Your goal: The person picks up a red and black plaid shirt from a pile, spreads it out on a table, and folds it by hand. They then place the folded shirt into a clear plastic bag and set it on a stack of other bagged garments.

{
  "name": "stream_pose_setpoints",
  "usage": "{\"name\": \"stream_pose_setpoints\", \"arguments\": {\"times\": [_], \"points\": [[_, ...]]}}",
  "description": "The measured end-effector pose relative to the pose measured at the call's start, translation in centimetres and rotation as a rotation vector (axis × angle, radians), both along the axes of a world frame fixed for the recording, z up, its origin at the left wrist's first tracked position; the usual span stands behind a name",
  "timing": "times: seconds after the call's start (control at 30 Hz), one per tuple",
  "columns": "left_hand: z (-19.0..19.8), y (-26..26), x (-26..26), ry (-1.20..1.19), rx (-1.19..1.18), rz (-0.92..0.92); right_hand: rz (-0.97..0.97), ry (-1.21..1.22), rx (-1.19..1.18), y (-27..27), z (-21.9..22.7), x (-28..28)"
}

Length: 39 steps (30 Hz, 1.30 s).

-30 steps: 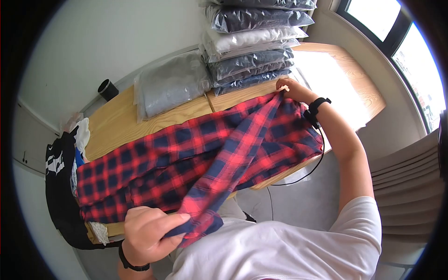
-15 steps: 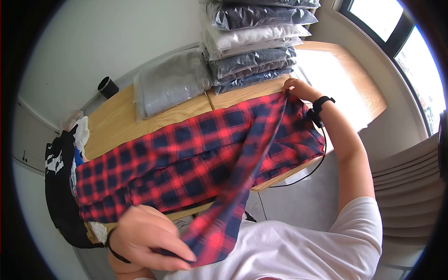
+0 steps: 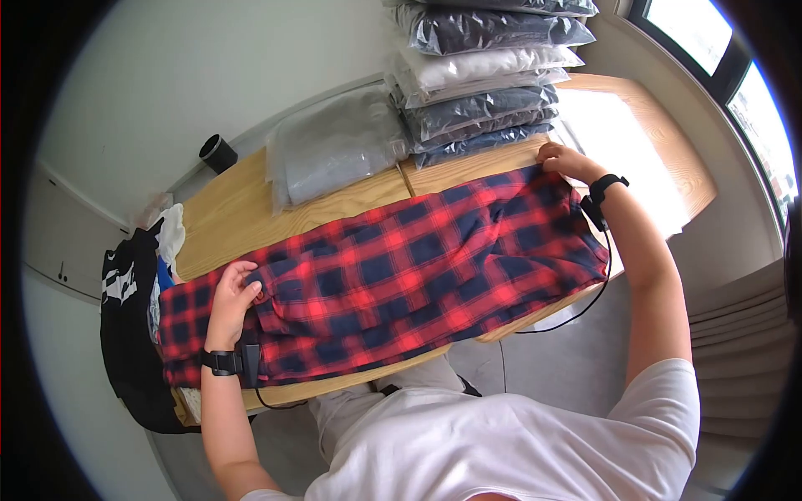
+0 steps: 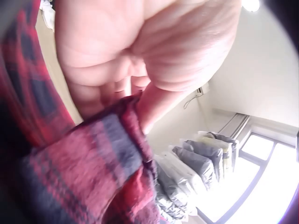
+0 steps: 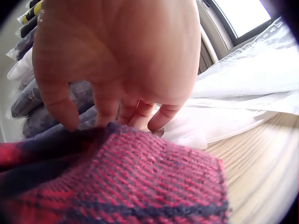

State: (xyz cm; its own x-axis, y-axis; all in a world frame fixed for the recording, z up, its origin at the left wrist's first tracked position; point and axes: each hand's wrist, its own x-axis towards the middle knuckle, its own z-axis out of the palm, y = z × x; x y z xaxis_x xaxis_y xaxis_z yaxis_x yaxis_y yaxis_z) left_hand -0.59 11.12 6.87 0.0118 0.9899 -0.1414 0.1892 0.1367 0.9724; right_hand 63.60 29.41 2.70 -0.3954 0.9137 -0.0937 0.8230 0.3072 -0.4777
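Wooden table [image 3: 225, 217]: plaid shirt [image 3: 393, 271] spread flat; my left hand [image 3: 231, 292] pinches it at 9 o'clock, right hand [image 3: 561, 159] at 2 o'clock.

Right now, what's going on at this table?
A person is laying a red and navy plaid shirt flat across a wooden table. The left hand holds the cloth at one end and the right hand pinches the far corner. A stack of bagged clothes sits behind the shirt, with one grey bagged garment beside it.
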Motion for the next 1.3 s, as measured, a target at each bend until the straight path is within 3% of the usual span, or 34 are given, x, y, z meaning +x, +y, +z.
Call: {"name": "stream_pose_setpoints", "arguments": {"times": [0.07,0.13,0.2,0.33,0.4,0.5,0.6,0.67,0.73,0.8,0.87,0.93,0.97,1.03,1.1,1.3], "points": [[1.1,-0.3,0.5,0.0,0.065,0.027,-0.051,0.081,0.033,0.0,-0.6,0.2],[1.8,-0.1,0.7,-0.17,0.287,0.053,-0.041,0.081,0.084,-0.3,-0.8,0.0],[1.1,1.0,0.1,-0.168,0.314,0.114,-0.018,0.071,0.073,-0.3,-0.5,-0.1],[-2.8,2.9,-2.4,-0.009,-0.022,0.143,0.026,0.017,0.069,-0.3,0.3,-0.5],[-4.3,3.3,-3.0,0.172,-0.09,0.047,-0.012,-0.005,0.03,-0.6,0.5,-0.8],[-5.9,4.0,-3.4,0.279,-0.007,0.13,-0.024,-0.007,0.081,-0.9,0.4,-0.9],[-4.2,3.2,-2.3,0.467,0.15,0.272,-0.005,-0.029,0.101,-0.2,-0.5,0.0],[-1.0,1.6,-0.2,0.709,0.415,0.1,-0.119,-0.069,0.016,-0.6,0.4,-0.6],[0.9,0.2,1.3,0.85,0.48,-0.122,-0.249,-0.168,0.262,-1.8,0.3,-2.0],[1.8,-0.5,2.7,0.832,0.426,-0.286,-0.197,-0.143,0.371,-4.6,2.3,-6.7],[2.2,-0.3,3.8,0.881,0.312,-0.452,-0.102,-0.025,0.285,-8.1,4.0,-12.8],[1.4,0.5,4.5,0.961,0.216,-0.56,0.024,-0.149,0.323,-11.0,3.9,-18.3],[1.1,0.8,5.0,0.948,0.224,-0.595,0.004,-0.25,0.221,-12.5,4.3,-20.6],[0.6,1.1,5.5,1.22,-0.029,-0.66,-0.047,-0.361,0.105,-13.8,4.3,-22.6],[-0.4,1.2,5.3,1.225,-0.077,-0.683,-0.072,-0.55,-0.189,-13.5,2.9,-22.7],[-1.0,1.3,4.6,1.255,-0.132,-0.696,-0.114,-0.505,-0.199,-13.3,2.8,-20.9]]}}
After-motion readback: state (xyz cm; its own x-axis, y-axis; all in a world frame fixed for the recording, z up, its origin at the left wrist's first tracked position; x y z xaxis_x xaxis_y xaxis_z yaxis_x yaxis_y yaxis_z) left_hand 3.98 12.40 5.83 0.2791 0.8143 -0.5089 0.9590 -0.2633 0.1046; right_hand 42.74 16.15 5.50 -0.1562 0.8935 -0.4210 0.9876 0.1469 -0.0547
